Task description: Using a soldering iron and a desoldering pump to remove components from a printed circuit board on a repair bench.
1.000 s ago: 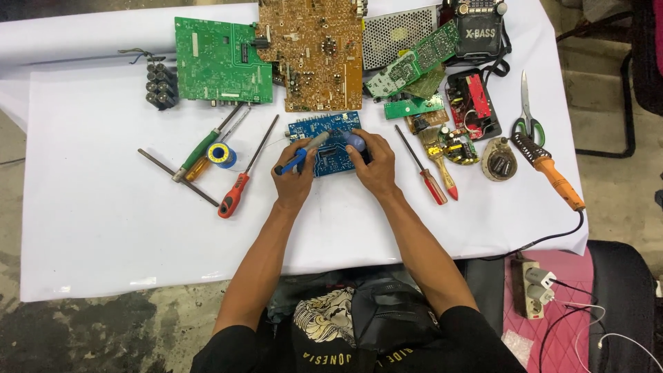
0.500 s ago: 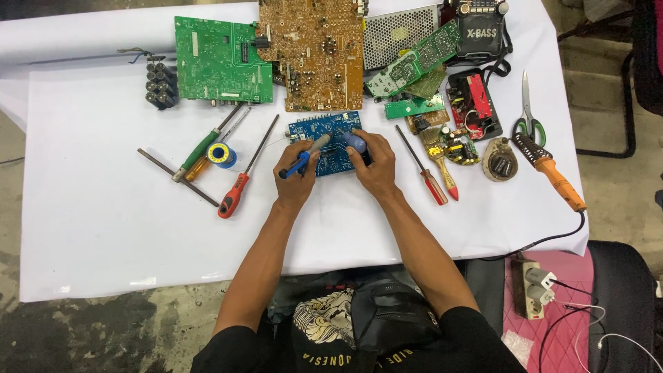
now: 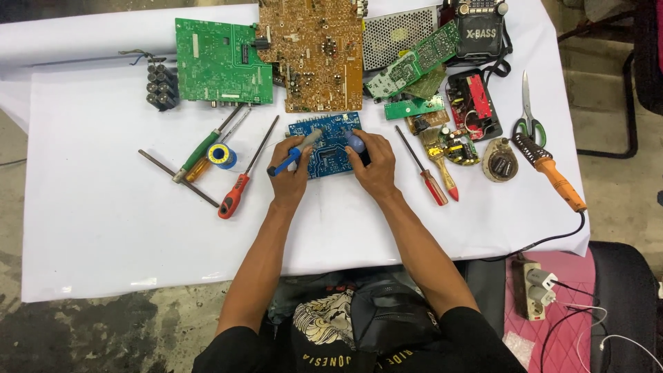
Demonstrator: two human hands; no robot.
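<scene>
A blue circuit board (image 3: 330, 137) lies on the white table cover (image 3: 103, 228) in front of me. My left hand (image 3: 289, 176) grips a blue-handled tool (image 3: 293, 154) whose tip slants up onto the board's left part. My right hand (image 3: 373, 166) rests on the board's right edge and is closed around a small blue-grey rounded object (image 3: 355, 142); what that object is cannot be told.
Green board (image 3: 219, 61), brown board (image 3: 320, 52), metal mesh box (image 3: 390, 31) and a black radio (image 3: 478, 31) lie at the back. Screwdrivers (image 3: 238, 190), a solder spool (image 3: 221, 155) lie left. Red screwdriver (image 3: 427, 173), scissors (image 3: 527, 114), orange soldering iron (image 3: 552, 173) lie right. Power strip (image 3: 535, 287) hangs below.
My left hand has tilted the blue-handled tool slightly over the board. The right hand stays on the board's right side.
</scene>
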